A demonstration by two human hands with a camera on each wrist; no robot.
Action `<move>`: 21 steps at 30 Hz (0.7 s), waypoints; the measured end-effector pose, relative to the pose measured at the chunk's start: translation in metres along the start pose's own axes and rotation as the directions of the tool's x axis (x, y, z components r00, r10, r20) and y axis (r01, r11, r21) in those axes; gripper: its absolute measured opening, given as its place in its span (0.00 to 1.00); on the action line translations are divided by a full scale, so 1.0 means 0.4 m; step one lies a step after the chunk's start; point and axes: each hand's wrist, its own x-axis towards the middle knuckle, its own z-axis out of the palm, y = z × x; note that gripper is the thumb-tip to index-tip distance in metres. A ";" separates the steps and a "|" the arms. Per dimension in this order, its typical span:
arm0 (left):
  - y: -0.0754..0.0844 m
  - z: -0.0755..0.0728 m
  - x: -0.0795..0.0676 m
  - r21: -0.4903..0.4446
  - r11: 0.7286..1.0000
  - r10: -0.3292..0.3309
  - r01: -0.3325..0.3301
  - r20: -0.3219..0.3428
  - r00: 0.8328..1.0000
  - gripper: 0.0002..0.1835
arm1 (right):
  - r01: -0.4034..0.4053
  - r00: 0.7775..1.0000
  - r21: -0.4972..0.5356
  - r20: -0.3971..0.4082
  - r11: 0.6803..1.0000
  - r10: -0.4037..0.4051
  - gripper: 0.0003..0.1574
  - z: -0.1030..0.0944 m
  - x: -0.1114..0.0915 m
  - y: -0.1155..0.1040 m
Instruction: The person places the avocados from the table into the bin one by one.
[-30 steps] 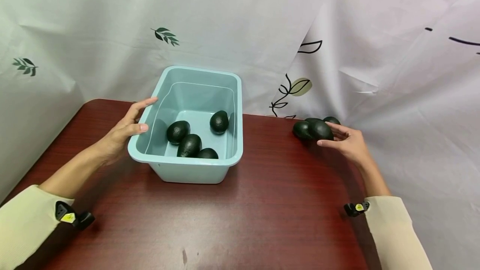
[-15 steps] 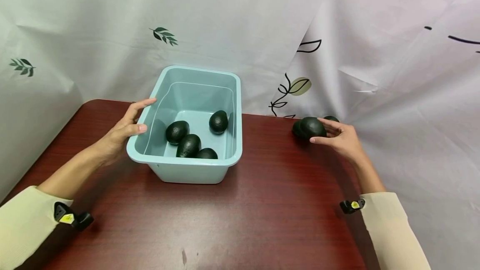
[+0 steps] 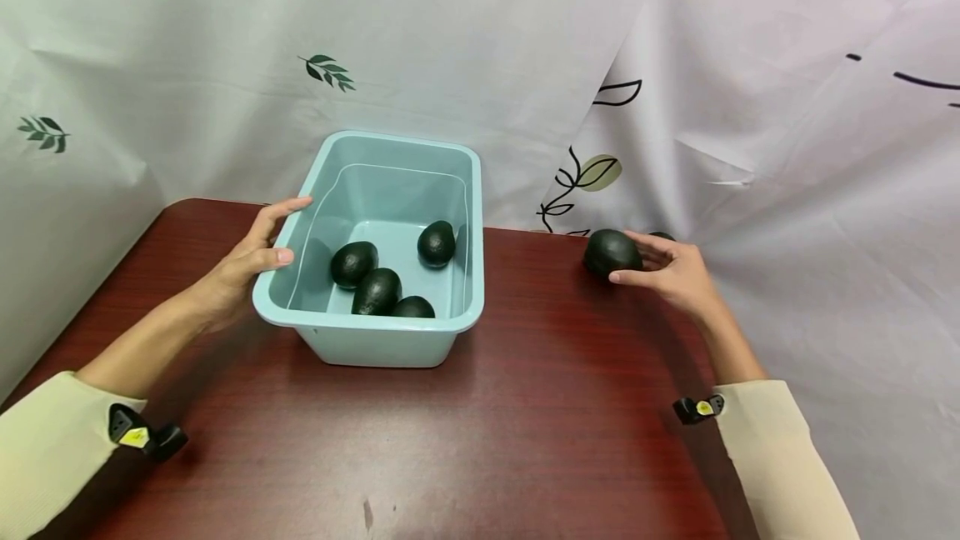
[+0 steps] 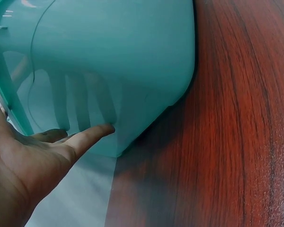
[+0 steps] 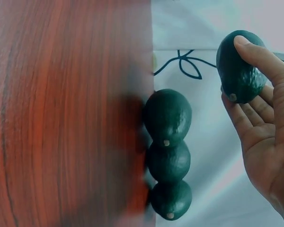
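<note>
Dark green avocado [image 5: 241, 71] is pinched between the thumb and fingers of my right hand [image 3: 678, 275]. It is raised above the table's back right part in the head view. Three more avocados [image 5: 167, 117] stand in a row along the table edge in the right wrist view; in the head view they are mostly hidden behind the held one and the hand. My left hand [image 3: 238, 275] lies against the left side of a light blue plastic bin [image 3: 375, 346], thumb and index fingertip at its rim. Other fingers [image 4: 92, 137] of that hand touch its outer wall, fairly straight.
Several avocados [image 3: 377, 292] lie on the bin floor. The bin stands left of centre on a reddish-brown wooden table [image 3: 510, 432]. A pale curtain [image 3: 487, 48] with leaf prints hangs behind and to the right, close along the table edge.
My right hand has moved left with the avocado, which now covers more of the ones behind it. The left hand and the bin have stayed in place.
</note>
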 end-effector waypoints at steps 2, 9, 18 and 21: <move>0.000 0.001 0.000 -0.009 1.000 0.000 0.000 0.002 1.000 0.38 | 0.014 1.000 0.002 0.002 1.000 -0.014 0.48 0.003 0.002 -0.008; -0.001 0.003 -0.001 -0.027 1.000 0.005 -0.004 0.001 1.000 0.39 | 0.037 0.999 -0.016 0.014 0.999 -0.037 0.47 0.014 0.017 -0.038; -0.001 0.003 0.001 -0.021 1.000 -0.003 0.002 -0.004 1.000 0.39 | 0.070 0.996 0.018 0.057 0.997 -0.071 0.47 0.035 0.028 -0.071; -0.001 0.004 0.000 -0.020 1.000 -0.002 0.002 -0.004 1.000 0.39 | 0.088 0.994 0.026 0.063 0.996 -0.089 0.46 0.044 0.031 -0.079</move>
